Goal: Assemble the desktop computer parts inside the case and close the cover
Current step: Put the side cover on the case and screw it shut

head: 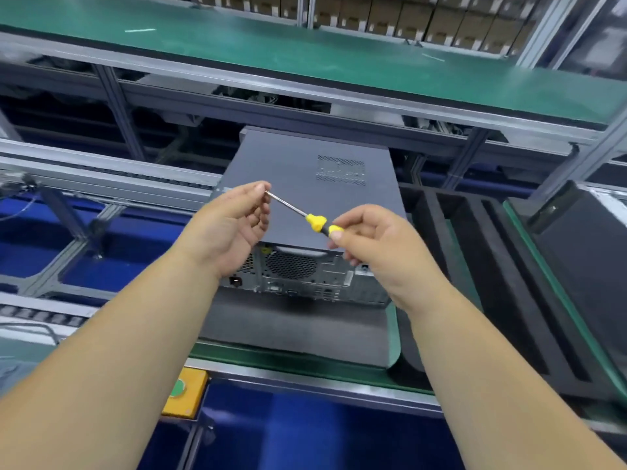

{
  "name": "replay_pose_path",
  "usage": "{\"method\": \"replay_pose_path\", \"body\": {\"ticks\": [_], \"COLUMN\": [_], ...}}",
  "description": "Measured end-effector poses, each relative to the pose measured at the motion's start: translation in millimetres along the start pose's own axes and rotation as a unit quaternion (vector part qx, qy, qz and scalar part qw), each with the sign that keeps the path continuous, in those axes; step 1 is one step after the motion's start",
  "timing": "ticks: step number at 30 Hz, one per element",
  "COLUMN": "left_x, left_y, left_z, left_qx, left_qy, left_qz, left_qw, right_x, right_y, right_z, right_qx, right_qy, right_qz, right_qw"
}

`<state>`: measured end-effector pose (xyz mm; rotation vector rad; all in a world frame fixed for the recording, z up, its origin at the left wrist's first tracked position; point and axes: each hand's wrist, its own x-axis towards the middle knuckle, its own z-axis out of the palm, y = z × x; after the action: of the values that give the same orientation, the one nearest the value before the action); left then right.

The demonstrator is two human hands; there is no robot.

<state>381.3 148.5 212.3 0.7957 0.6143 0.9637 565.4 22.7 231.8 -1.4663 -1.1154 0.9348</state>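
A dark grey desktop computer case [305, 171] lies on its side on a grey mat, its cover on and its rear panel with fan grille and ports facing me. Above the case I hold a screwdriver [314, 221] with a yellow and black handle. My right hand [369, 239] grips the handle. My left hand [230, 225] has its fingers curled at the tip of the metal shaft; whether it pinches a screw there is hidden.
The grey mat [291, 330] lies on a green bench edge. Black foam trays [492, 283] stand to the right, with another dark case [590, 252] beyond. A green conveyor [305, 52] runs across the back. A yellow button box [183, 391] sits low left.
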Motion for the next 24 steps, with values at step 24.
{"method": "replay_pose_path", "body": {"ticks": [24], "left_x": [-5.1], "left_y": [-42.1], "left_z": [-62.4], "left_qx": [0.055], "left_qy": [0.091], "left_qz": [-0.254], "left_qw": [0.961], "right_x": [-47.0], "right_y": [41.4], "right_z": [154.7], "right_qx": [0.069], "right_qy": [0.058], "right_qz": [0.238], "right_qw": [0.967]}}
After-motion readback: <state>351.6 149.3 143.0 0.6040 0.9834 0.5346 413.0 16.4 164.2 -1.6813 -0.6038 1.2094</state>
